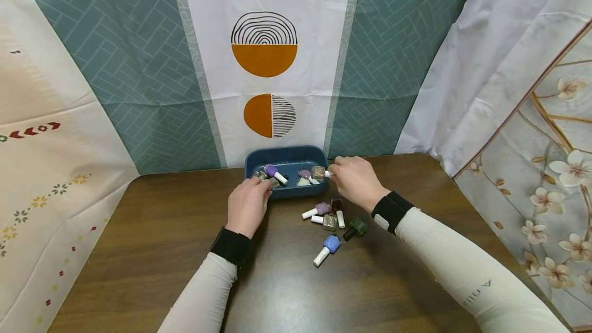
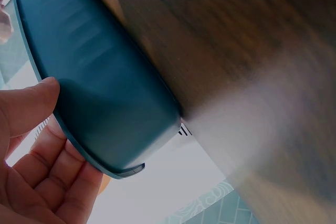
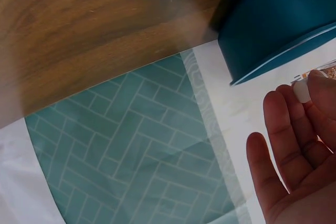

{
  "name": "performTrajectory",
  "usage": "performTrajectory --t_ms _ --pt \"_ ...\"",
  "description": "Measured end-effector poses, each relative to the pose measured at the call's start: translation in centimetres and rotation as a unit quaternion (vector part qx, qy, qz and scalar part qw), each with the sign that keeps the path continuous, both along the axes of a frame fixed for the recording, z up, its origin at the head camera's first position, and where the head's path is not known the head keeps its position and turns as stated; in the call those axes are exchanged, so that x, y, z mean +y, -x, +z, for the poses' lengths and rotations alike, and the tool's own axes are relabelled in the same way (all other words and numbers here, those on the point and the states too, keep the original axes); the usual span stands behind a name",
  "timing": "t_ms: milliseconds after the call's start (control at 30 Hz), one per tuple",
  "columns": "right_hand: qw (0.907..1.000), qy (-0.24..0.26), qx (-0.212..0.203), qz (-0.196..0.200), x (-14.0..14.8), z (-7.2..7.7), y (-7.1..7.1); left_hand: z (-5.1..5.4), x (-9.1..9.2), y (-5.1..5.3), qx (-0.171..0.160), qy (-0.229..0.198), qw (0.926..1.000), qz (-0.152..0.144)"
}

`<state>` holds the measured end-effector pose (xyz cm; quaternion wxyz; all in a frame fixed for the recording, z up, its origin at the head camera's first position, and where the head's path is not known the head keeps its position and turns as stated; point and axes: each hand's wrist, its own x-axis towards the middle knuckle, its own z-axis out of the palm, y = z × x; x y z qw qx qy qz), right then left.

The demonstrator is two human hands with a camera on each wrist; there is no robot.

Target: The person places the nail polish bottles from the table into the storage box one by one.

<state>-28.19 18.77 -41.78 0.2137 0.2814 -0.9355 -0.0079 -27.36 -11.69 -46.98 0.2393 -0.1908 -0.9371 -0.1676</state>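
A blue plastic bin (image 1: 296, 192) stands against the backdrop with several nail polish bottles inside. At its front left corner my left hand (image 1: 247, 204) grips the rim, the thumb (image 2: 39, 100) on the outer wall and the fingers across the edge. Over the bin's right end, my right hand (image 1: 356, 181) pinches the white cap of a glitter nail polish bottle (image 1: 318, 172). In the right wrist view that white cap (image 3: 302, 91) shows between thumb and fingers. A purple bottle (image 1: 271, 170) lies on the left inside the bin, and a mauve one (image 1: 304, 173) lies towards the right.
On the brown table (image 1: 176, 251), in front of the bin, lie a mauve bottle (image 1: 322, 208), a second glitter bottle (image 1: 330, 222), a dark red bottle (image 1: 337, 204), a green bottle (image 1: 358, 226) and a blue bottle (image 1: 332, 243). Patterned cloth (image 1: 393, 66) hangs behind.
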Motion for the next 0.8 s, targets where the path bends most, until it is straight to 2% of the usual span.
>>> performTrajectory --t_ms 267,500,800 --pt "0.9999 -0.014 -0.002 0.002 -1.4 -0.2 1.3 0.1 0.0 0.0 -0.003 0.003 1.0000 0.003" --pt "0.9991 -0.039 -0.010 -0.012 -2.0 -0.7 2.2 0.1 0.0 0.0 -0.004 0.006 1.0000 0.002" --pt "0.9974 -0.064 -0.024 -0.020 -2.6 -1.1 2.8 0.0 0.0 0.1 -0.005 0.007 1.0000 0.002"
